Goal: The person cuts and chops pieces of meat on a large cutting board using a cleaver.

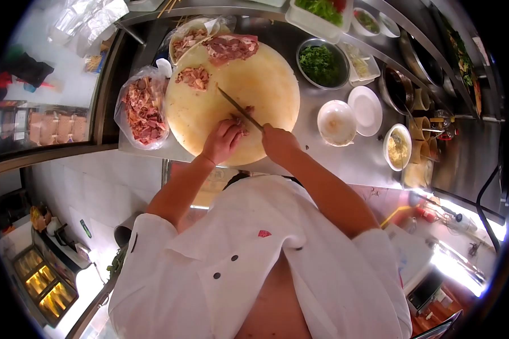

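My right hand (280, 147) is wrapped around the handle of a knife (235, 104), whose blade slants up and left over a round cutting board (277, 73). My left hand (224, 140), fingers curled, holds down a piece of meat (244, 126) close beside the blade. A small bit of meat lies just beyond the knife. Farther up the board are a pile of cut meat (193, 78) and a large slab of raw meat (232, 48). The knife handle is hidden in my grip, and my fingers partly cover the held meat.
Left of the board sits a plastic bag of cut meat (144, 110); another bagged container (186, 42) stands behind. To the right are a metal bowl of chopped greens (323, 63), a white bowl (336, 122), a white plate (365, 111) and a bowl of minced yellowish food (398, 148).
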Available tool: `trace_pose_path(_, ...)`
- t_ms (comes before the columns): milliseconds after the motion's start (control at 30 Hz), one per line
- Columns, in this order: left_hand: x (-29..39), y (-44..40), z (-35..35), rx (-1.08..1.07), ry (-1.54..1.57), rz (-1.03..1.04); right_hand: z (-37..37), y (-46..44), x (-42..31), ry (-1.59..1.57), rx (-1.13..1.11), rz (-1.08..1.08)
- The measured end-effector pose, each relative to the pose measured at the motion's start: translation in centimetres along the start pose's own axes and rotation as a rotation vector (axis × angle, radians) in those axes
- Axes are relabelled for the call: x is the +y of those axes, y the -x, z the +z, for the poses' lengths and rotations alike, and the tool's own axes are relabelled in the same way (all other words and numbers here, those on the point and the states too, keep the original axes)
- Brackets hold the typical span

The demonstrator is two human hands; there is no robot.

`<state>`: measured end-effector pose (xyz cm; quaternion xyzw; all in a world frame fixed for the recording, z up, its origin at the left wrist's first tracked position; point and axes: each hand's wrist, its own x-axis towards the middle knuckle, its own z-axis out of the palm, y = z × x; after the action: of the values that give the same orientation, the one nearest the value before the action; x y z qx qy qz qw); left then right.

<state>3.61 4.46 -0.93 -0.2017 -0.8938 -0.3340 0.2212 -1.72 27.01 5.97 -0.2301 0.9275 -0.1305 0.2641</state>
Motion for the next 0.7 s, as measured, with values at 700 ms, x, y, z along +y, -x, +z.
trace_pose_path(700, -0.5, 0.1, 0.6, -0.078, 0.039, -0.08, -1.0, -1.2, -3.2, 0.028, -0.118, -0.018)
